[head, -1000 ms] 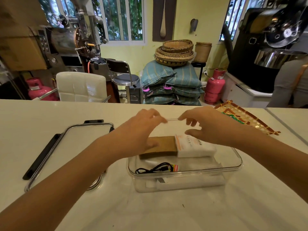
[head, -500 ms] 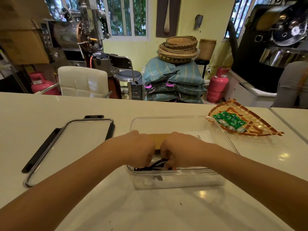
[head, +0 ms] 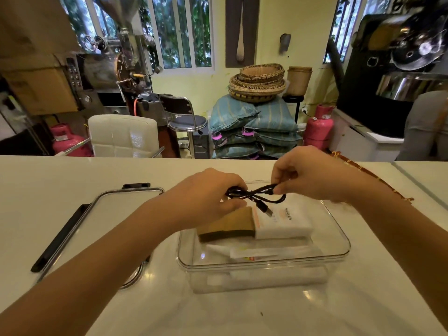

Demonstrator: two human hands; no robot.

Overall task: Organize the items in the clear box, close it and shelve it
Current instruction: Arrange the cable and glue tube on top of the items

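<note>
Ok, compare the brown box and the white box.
The brown box is plain cardboard; the white box bears printed text. The brown box lies on the left, partly under the left hand; the white box lies uncovered on the right. Both sit side by side, touching, in the clear box.

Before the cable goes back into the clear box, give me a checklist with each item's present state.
1. Cable held at both ends: ok. The left hand and right hand both pinch the black cable.
2. Cable coiled tidily: not ok, it is loosely looped with one plug dangling.
3. Clear box open: ok.
4. Free space in the box: cannot tell; the brown box and white box fill much of it.
5. Lid within reach: ok, it lies on the counter to the left.
</note>
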